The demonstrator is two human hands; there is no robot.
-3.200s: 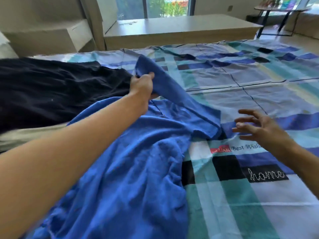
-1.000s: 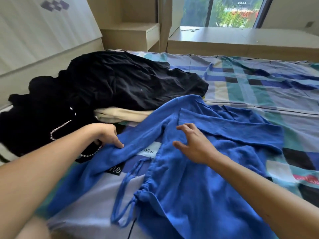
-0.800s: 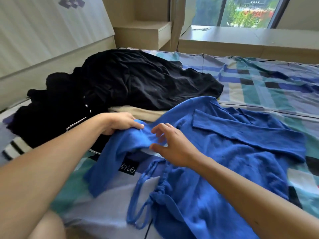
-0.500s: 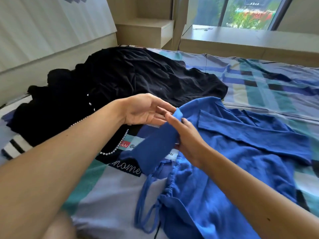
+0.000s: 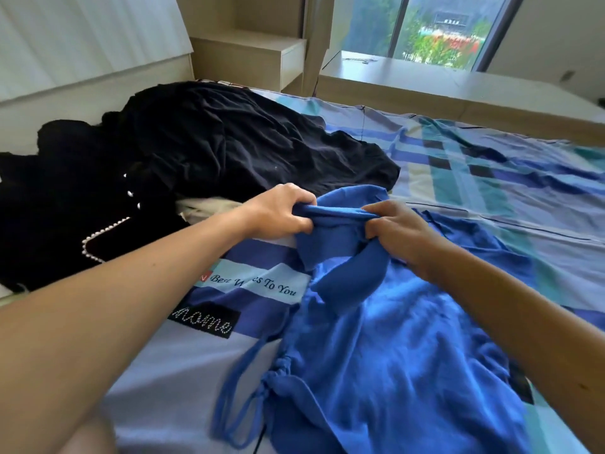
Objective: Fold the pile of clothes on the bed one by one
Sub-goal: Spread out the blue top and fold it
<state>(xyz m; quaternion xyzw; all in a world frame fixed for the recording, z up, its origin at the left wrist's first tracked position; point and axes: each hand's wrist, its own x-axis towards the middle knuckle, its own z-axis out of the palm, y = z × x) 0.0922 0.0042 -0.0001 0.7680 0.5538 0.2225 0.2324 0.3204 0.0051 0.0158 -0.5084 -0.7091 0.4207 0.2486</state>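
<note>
On the bed [image 5: 491,165] lies a blue garment [image 5: 393,339] — left hand [image 5: 278,211] and right hand [image 5: 397,229] both clench its bunched upper edge. Just behind, a black clothes pile [image 5: 212,149] covers a cream piece [image 5: 206,206]; wooden shelves [image 5: 252,57] beyond.

A bedroom in a home. Under the left hand [image 5: 278,211] and right hand [image 5: 397,229], a bed [image 5: 491,178] in a blue, teal and white checked cover printed "Best Wishes To You" and "home". Left of the left hand, a heap of black clothes [image 5: 229,149] near a pale ribbed headboard [image 5: 82,44]. Beyond both hands, a light wooden bedside shelf [image 5: 255,57]; farther off, a low wooden ledge [image 5: 425,83] under a tall window [image 5: 425,27] with trees outside.
</note>
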